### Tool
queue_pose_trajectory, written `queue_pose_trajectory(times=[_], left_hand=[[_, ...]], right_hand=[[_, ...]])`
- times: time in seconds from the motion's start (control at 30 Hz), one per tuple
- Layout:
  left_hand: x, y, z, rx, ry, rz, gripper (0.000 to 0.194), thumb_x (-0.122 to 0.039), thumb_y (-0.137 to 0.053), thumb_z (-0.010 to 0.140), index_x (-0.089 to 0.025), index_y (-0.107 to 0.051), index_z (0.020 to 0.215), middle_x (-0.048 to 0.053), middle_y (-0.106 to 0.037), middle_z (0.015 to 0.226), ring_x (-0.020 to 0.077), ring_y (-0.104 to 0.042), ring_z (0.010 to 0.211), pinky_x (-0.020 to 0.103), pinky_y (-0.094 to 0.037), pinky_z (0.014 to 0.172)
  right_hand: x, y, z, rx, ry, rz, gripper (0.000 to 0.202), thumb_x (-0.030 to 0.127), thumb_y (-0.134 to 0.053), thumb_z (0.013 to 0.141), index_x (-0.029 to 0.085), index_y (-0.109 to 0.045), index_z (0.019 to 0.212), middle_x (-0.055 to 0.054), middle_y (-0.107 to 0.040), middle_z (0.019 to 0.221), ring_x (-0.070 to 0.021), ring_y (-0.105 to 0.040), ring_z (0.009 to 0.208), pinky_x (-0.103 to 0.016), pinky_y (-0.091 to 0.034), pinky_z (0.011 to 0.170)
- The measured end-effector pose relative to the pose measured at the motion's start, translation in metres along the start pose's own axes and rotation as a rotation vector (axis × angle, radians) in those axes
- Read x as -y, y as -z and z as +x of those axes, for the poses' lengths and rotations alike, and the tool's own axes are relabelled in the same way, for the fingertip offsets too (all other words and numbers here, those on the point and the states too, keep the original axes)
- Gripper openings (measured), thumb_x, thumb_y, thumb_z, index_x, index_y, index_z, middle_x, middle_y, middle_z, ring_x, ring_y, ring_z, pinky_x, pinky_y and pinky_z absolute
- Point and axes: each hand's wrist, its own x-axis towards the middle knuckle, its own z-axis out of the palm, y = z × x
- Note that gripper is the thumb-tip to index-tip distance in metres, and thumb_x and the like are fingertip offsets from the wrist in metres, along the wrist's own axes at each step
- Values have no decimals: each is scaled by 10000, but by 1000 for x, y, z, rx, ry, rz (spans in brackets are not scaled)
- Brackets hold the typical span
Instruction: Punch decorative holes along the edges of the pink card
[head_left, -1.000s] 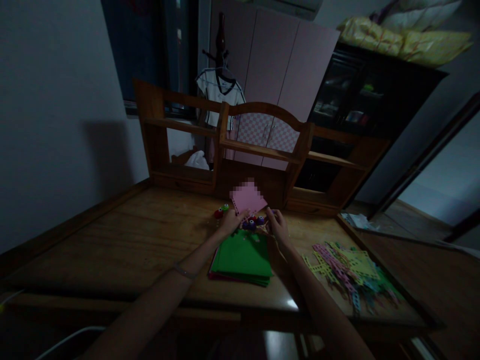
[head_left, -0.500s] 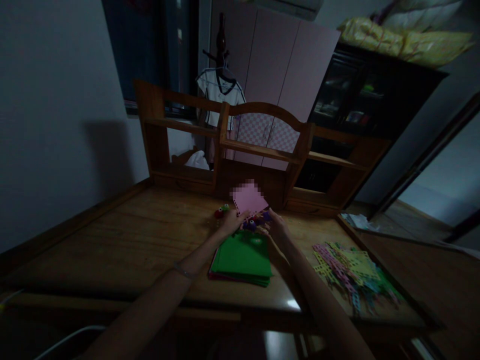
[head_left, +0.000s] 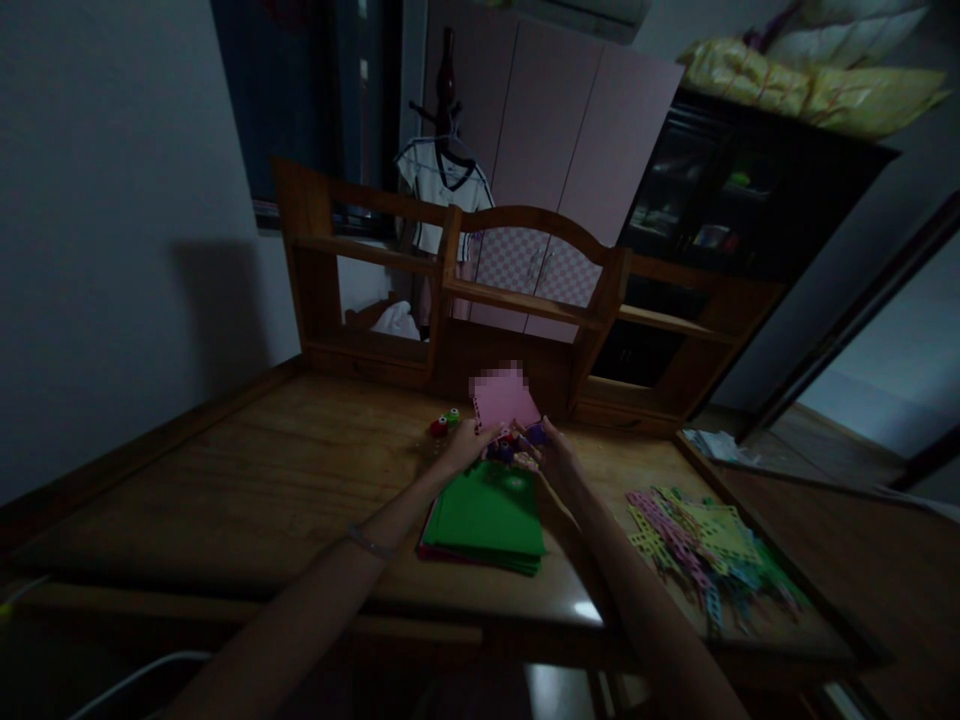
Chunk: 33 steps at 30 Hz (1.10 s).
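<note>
A pink sheet (head_left: pixel 504 400) with small holes along its edges is tilted up above the desk. My left hand (head_left: pixel 468 442) is closed on its lower left edge. At the sheet's lower right corner, my right hand (head_left: pixel 559 450) has its fingers bent together on a small purple piece (head_left: pixel 536 434). Dark blue and red pieces with eyes (head_left: pixel 501 448) show between the hands. Below them lies a stack of green sheets (head_left: pixel 489 515), with pinkish edges under it. Red and green pieces with eyes (head_left: pixel 444 423) sit left of my left hand.
A pile of yellow, pink, blue and green perforated strips (head_left: pixel 701 540) lies on the desk at the right. A wooden shelf unit (head_left: pixel 525 300) stands along the desk's back edge. White papers (head_left: pixel 716 444) lie near the right rear corner.
The pink sheet has shifted slightly to the right and sits a little lower. My right hand's fingers have moved a little around the purple piece.
</note>
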Motion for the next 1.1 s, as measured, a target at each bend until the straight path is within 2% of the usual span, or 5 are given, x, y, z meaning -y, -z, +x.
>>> queue_pose_trajectory(times=[0.13, 0.37, 0.53, 0.83, 1.1], left_hand=[[-1, 1, 2, -66, -27, -36, 398, -503, -544, 776, -122, -640, 714, -14, -533, 426, 113, -478, 398, 199, -332, 429], [1, 3, 5, -114, -30, -11, 331, -426, -554, 794, -112, -659, 786, -20, -523, 427, 129, -503, 440, 211, -355, 472], [9, 0, 7, -99, -51, 14, 358, -453, -520, 808, -117, -638, 779, -19, -542, 473, 113, -498, 428, 200, -346, 447], [16, -1, 13, -63, -41, -209, 368, -440, -583, 773, -113, -626, 937, -20, -585, 561, 87, -466, 384, 191, -340, 393], [15, 3, 13, -71, -40, -297, 344, -372, -573, 780, -128, -580, 1022, 17, -658, 730, 60, -465, 365, 181, -363, 374]], right_hand=[[0, -3, -1, -2, 47, 11, 309, 478, -690, 735, 231, -663, 917, -37, -671, 1069, -265, -560, 1132, -376, -521, 863], [2, 3, -2, -26, -32, 38, 344, 519, -651, 749, 245, -662, 957, -25, -628, 1177, -262, -574, 1101, -375, -532, 786], [5, 3, -1, -36, -4, 19, 356, 540, -636, 745, 249, -672, 948, -14, -631, 1172, -260, -545, 1141, -378, -507, 827], [-1, 11, 5, -74, 57, 3, 318, 539, -630, 745, 283, -664, 931, 0, -636, 1156, -271, -571, 1096, -398, -497, 797], [1, 9, 4, -74, 25, -40, 369, 570, -612, 746, 271, -664, 955, -8, -617, 1194, -261, -572, 1099, -368, -507, 784]])
